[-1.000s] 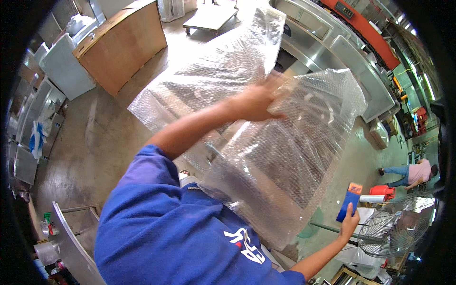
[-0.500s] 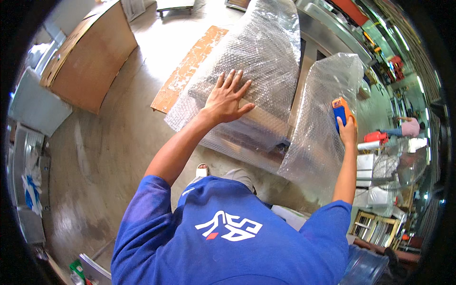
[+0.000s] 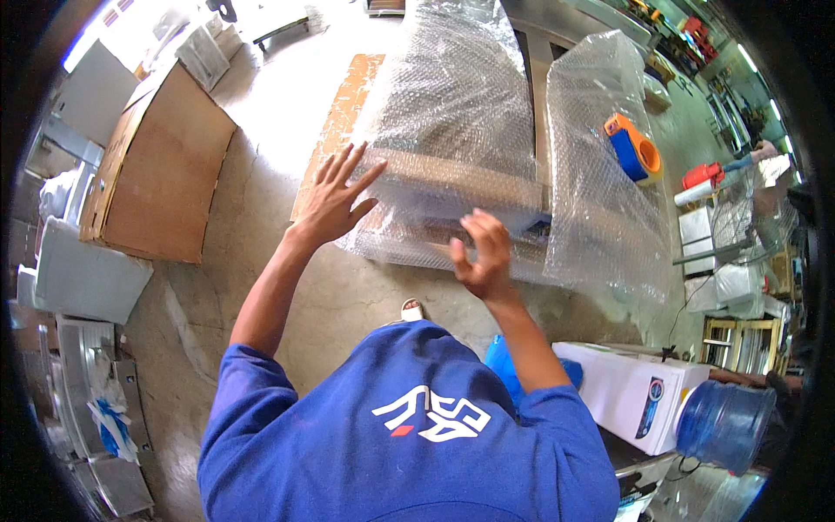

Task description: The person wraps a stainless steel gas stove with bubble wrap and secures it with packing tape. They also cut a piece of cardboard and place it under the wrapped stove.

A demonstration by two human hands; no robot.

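Note:
Clear bubble wrap (image 3: pixel 452 104) covers a large, low boxy object in front of me, its lower front showing brown and metallic through the film. My left hand (image 3: pixel 335 198) has its fingers spread at the left edge of the wrap; whether it touches the film I cannot tell. My right hand (image 3: pixel 485 257), slightly blurred, hangs in front of the near side with fingers loosely bent and apart, holding nothing. An orange and blue tape dispenser (image 3: pixel 633 148) lies on another stretch of bubble wrap (image 3: pixel 587 183) to the right.
A worn orange-brown board (image 3: pixel 348 96) lies along the left of the wrapped object. Further left stands a big cardboard box (image 3: pixel 165 165). At my right are a white water dispenser (image 3: pixel 622 387) with a blue bottle (image 3: pixel 726 426) and a wire-guarded fan (image 3: pixel 757 209).
My right hand has let go of the tape dispenser and moved left to the front of the wrapped object. My left hand has lifted off the middle and shifted left. The view has turned.

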